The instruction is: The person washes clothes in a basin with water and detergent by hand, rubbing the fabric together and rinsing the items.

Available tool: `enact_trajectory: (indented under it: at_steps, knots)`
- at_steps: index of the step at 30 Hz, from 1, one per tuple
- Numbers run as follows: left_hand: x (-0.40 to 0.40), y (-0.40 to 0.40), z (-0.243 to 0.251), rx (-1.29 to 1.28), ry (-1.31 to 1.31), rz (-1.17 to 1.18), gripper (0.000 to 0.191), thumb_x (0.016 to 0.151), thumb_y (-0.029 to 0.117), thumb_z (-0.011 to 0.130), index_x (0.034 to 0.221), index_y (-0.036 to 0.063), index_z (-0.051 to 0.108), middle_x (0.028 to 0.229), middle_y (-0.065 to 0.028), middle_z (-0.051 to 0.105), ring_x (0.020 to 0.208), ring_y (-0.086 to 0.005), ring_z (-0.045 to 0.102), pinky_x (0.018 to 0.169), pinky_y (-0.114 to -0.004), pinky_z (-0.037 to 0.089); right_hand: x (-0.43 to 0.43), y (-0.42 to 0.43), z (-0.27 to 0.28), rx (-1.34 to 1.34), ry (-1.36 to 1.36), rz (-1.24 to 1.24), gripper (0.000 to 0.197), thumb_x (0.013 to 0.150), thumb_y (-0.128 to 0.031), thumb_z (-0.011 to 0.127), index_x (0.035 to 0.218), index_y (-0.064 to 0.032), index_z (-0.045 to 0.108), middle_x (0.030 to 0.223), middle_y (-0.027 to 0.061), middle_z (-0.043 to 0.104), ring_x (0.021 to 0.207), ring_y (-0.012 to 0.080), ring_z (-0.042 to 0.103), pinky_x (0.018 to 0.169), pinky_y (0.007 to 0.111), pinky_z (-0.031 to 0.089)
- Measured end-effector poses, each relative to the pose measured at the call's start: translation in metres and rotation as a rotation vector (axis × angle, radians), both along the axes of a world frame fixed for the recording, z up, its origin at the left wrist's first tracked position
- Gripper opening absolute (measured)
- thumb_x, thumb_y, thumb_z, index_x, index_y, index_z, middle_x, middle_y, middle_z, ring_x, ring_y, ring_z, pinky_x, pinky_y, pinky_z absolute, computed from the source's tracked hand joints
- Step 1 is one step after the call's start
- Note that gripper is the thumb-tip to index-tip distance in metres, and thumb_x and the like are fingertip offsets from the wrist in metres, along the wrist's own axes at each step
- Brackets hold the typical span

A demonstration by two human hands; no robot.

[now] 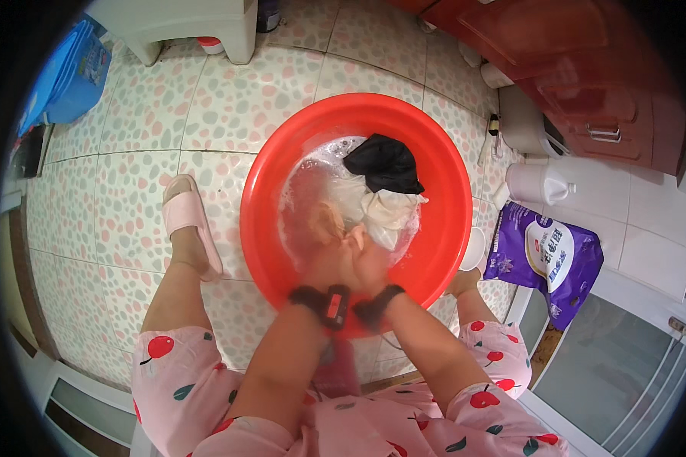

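A large red plastic basin [443,228] with sudsy water stands on the floor before me. Inside it, my left hand [323,260] and my right hand [366,260] are close together and blurred by motion. A bunched beige cloth [327,221] shows at the fingers, gripped between both hands; its lower part is hidden. Just beyond my right hand lies a wet cream-white cloth [394,210], partly in the water. A black cloth [386,163] rests above it towards the basin's far right side. White foam [326,154] floats along the far left of the water.
A purple detergent bag [571,257] bearing writing lies at right, beside a white bowl [473,249] and a plastic jug [540,184]. Red cabinets [577,57] line the upper right. A white plastic stool [188,20] and blue bin [77,85] stand at upper left.
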State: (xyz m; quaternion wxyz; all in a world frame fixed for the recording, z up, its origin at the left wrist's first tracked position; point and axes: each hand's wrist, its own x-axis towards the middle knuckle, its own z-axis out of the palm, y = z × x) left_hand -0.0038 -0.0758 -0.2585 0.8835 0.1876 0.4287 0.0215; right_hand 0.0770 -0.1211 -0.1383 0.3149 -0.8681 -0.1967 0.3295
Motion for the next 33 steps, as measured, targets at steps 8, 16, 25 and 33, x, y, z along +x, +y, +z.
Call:
enact_trajectory:
  at_steps: [8, 16, 25, 33]
  knots:
    - [0.002, 0.013, 0.047, 0.646, 0.288, -0.197, 0.046, 0.086, 0.039, 0.046, 0.11, 0.0004, 0.05, 0.105, -0.0163, 0.055, 0.094, -0.0269, 0.054, 0.081, -0.035, 0.044, 0.006, -0.054, -0.046, -0.406, -0.575, 0.238, 0.051, 0.074, -0.039, 0.063, 0.1, 0.0012, 0.046, 0.089, 0.0176, 0.057, 0.082, 0.0334, 0.056, 0.07, 0.041, 0.046]
    - [-0.016, 0.021, 0.016, 0.251, -0.21, -0.125, 0.045, 0.085, 0.037, 0.043, 0.11, 0.0006, 0.048, 0.108, -0.0197, 0.054, 0.1, -0.0293, 0.052, 0.086, -0.035, 0.04, -0.039, 0.016, 0.033, 0.163, 0.158, -0.018, 0.025, 0.087, -0.019, 0.047, 0.106, -0.0035, 0.049, 0.093, 0.0081, 0.055, 0.086, 0.0171, 0.052, 0.075, 0.027, 0.043]
    - [0.008, -0.001, 0.037, 0.447, 0.157, -0.117, 0.046, 0.087, 0.038, 0.044, 0.116, 0.0024, 0.045, 0.11, -0.0165, 0.053, 0.101, -0.0253, 0.051, 0.086, -0.034, 0.04, 0.003, -0.004, 0.006, -0.256, -0.14, 0.097, 0.033, 0.087, -0.03, 0.049, 0.101, -0.0004, 0.046, 0.088, 0.0275, 0.055, 0.082, 0.0407, 0.054, 0.07, 0.044, 0.043]
    - [-0.004, 0.005, 0.054, 0.669, 0.19, -0.398, 0.048, 0.088, 0.039, 0.044, 0.121, 0.004, 0.041, 0.112, -0.0137, 0.051, 0.101, -0.0218, 0.051, 0.087, -0.032, 0.041, -0.002, -0.038, -0.05, -0.389, -0.385, -0.13, 0.076, 0.073, -0.045, 0.064, 0.12, 0.0069, 0.035, 0.112, 0.0282, 0.042, 0.109, 0.0394, 0.039, 0.092, 0.041, 0.034]
